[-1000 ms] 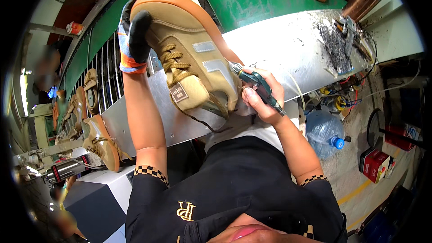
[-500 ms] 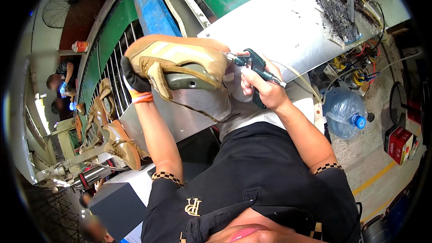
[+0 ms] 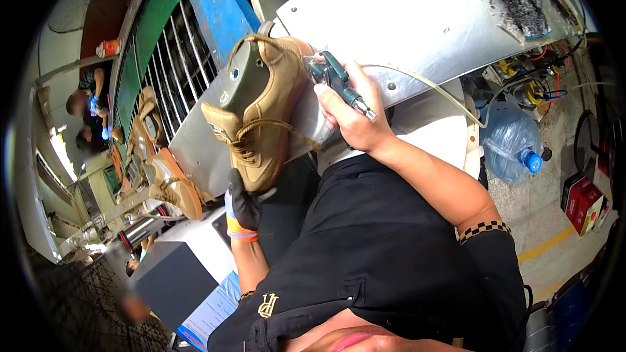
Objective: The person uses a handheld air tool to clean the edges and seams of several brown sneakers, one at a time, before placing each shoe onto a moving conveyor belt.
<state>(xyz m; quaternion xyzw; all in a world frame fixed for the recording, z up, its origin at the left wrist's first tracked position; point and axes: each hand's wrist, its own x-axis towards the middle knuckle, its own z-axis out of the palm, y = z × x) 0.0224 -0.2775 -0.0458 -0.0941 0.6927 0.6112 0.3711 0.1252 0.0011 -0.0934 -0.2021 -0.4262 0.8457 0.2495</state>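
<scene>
A tan sneaker point(image 3: 266, 140) stands tilted before me, its toe toward me and its heel pointing away. Inside its opening sits a dark green shoe last point(image 3: 246, 85); a brown lace point(image 3: 297, 132) trails loose over the side. My left hand point(image 3: 244, 207), in a black glove with an orange and white cuff, is closed on the toe end; some fingers are hidden behind the shoe. My bare right hand point(image 3: 358, 114) is wrapped round a dark green hose-fed hand tool point(image 3: 338, 77) with a metal nozzle. The nozzle is at the heel; whether it touches cannot be told.
A metal worktop point(image 3: 391, 19) extends to the far right, bearing dark residue. A pale hose point(image 3: 450, 96) curves across it. Several tan shoes point(image 3: 176, 186) line the left side near a barred green machine point(image 3: 160, 6). A blue-capped water bottle point(image 3: 512, 143) stands right; people work far left.
The shoe has swung round, its toe now toward me and its opening facing left. My left hand has come nearer with the toe; my right hand and tool have shifted left.
</scene>
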